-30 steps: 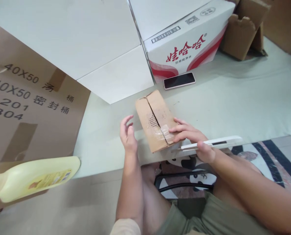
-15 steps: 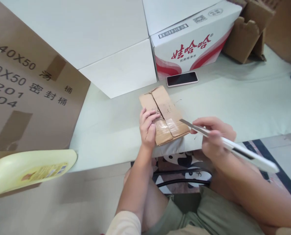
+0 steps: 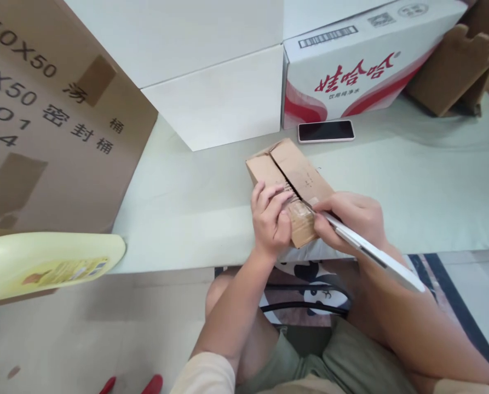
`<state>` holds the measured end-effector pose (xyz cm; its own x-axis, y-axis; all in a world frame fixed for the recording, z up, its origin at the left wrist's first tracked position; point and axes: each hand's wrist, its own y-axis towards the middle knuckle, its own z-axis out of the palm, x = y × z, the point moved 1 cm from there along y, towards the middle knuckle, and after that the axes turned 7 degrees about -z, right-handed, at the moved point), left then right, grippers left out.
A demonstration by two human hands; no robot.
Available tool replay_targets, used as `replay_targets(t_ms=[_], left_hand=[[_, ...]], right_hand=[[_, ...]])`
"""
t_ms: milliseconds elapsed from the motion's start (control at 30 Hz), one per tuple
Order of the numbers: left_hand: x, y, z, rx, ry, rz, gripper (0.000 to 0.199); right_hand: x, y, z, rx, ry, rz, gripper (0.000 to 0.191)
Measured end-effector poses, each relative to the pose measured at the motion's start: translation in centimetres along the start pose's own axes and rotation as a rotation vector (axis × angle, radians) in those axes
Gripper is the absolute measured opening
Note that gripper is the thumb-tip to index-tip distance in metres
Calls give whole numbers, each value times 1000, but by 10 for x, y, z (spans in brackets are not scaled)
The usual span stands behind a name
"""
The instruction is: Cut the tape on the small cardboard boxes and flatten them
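Note:
A small brown cardboard box [image 3: 305, 169] lies on the pale green tabletop, its top flaps meeting in a lengthwise seam with clear tape across the near end. My left hand [image 3: 271, 219] grips the box's left side, fingers over the top flap. In my right hand [image 3: 351, 219] is a white utility knife [image 3: 375, 251], held near its blade end. The blade tip rests at the seam by the tape; how deep it sits is hidden by my fingers.
A pink-edged phone [image 3: 325, 131] lies behind the box, before a white and red carton [image 3: 351, 82]. White boxes [image 3: 228, 104] stand at the back. To the left are a large brown carton [image 3: 63, 180] and a pale yellow bottle [image 3: 51, 265]. Folded cardboard [image 3: 449, 71] sits far right.
My right hand has brought the knife leftward and down, from above the box's right side to the taped seam. The box is now tilted, showing more of its left side.

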<state>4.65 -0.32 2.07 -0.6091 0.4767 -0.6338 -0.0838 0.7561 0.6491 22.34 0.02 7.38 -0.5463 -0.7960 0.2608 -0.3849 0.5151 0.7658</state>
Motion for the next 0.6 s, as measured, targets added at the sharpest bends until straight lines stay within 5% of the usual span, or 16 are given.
replay_targets(t_ms=[333, 600], left_hand=[[6, -2, -2, 52, 59, 6, 45], [4, 0, -4, 45, -12, 21, 41]], right_hand=[[-7, -5, 4, -38, 31, -45, 17], [-10, -8, 1, -14, 387, 30, 23]])
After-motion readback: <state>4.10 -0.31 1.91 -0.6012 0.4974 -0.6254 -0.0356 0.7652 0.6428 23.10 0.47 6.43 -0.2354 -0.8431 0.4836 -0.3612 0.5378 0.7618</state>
